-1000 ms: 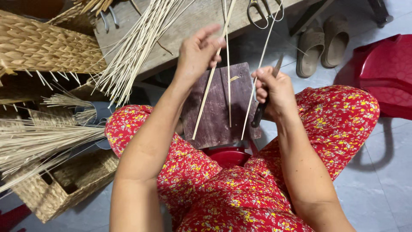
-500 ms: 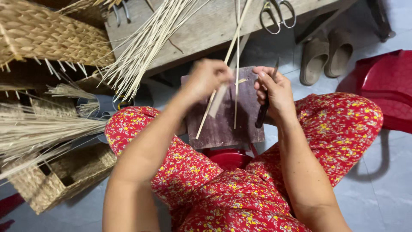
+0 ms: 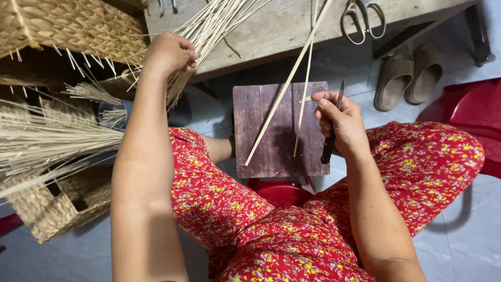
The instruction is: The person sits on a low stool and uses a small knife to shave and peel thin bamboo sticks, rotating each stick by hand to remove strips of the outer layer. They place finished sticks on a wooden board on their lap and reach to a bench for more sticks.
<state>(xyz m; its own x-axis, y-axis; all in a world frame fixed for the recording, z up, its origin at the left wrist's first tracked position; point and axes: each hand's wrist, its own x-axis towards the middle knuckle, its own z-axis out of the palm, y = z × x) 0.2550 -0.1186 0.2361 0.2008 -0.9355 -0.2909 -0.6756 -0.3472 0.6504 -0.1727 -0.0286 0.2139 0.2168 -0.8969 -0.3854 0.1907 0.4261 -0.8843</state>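
Grey tile floor under bench (image 3: 271, 31). Left hand (image 3: 169, 52) clenched at strips (image 3: 209, 26) on bench; right hand (image 3: 336, 122) grasps knife (image 3: 334, 128) (blade up) and strip (image 3: 305, 98) over board (image 3: 276, 130).

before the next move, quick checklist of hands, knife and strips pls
1. Right hand grips the knife, blade up: ok.
2. Thin strip pinched in right fingers: ok.
3. Wider strip lies across the dark wooden board, unheld: ok.
4. Left hand at the strip bundle on the bench: ok.
5. Left hand's hold on a strip: cannot tell.
6. Scissors away from both hands: ok.
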